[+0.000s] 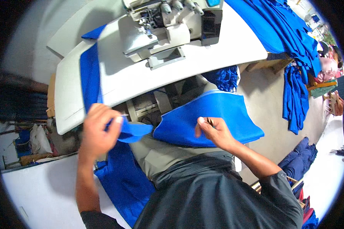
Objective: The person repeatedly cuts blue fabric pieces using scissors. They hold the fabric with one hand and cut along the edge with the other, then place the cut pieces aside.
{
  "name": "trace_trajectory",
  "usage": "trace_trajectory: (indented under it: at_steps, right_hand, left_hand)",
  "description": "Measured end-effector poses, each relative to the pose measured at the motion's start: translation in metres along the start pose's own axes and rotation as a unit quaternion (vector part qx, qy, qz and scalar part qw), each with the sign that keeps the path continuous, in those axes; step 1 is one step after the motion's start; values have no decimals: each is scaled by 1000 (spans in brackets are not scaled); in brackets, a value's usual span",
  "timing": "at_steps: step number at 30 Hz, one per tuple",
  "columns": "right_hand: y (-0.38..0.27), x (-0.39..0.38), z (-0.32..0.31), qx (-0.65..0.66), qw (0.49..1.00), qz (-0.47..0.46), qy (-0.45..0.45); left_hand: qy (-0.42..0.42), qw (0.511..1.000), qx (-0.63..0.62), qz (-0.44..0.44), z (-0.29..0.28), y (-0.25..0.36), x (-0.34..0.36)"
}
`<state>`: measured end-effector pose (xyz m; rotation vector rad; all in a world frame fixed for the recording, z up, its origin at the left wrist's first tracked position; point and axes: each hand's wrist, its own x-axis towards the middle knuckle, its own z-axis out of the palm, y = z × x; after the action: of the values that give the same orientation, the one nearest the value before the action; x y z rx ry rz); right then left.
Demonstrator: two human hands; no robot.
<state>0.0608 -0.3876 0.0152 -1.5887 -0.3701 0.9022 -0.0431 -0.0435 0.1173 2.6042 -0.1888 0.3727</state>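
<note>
My left hand is closed round a blue fabric strip. The strip runs up over the left part of the white sewing table, and its loose end hangs out past my thumb. Held in my right hand is a small dark pointed tool, mostly hidden by the fingers; its exact kind is unclear. Beneath that hand, a blue fabric panel with a pale edge lies across my lap. More blue cloth drapes beside my left thigh.
An overlock sewing machine stands on the white table, with a dark phone leaning at its right. Blue cloth is heaped at the far right. Dark blue folded garments lie lower right. A white surface is at my left.
</note>
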Motion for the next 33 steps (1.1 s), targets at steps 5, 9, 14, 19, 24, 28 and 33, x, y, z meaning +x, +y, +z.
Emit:
trace_trajectory:
  at_steps: [5,9,14,19,24,28,33]
  right_hand:
    - [-73,1,32,-107,960,-260,-11]
    - [-40,0,32,-57,970,-232,52]
    - [-53,-56,-41,-122,943,-307,-35]
    - [-99,-114,-106,2,858,-373,-353]
    - [-75,-146,-173,75,863,-438,-240]
    - [0,-126,-217,-118,910,-146,370]
    - [76,-36,-257,-370,887,1,275]
  left_hand:
    - [-22,978,-119,169,42,60,47]
    - [-46,955,-193,220,66,78,74]
    - [-157,966,-118,167,76,32,98]
    - [-145,988,-50,3,71,-67,70]
    - [-21,998,64,2,32,-135,10]
    - [-15,986,155,-58,34,-130,0]
    - [-37,987,157,-4,76,-112,14]
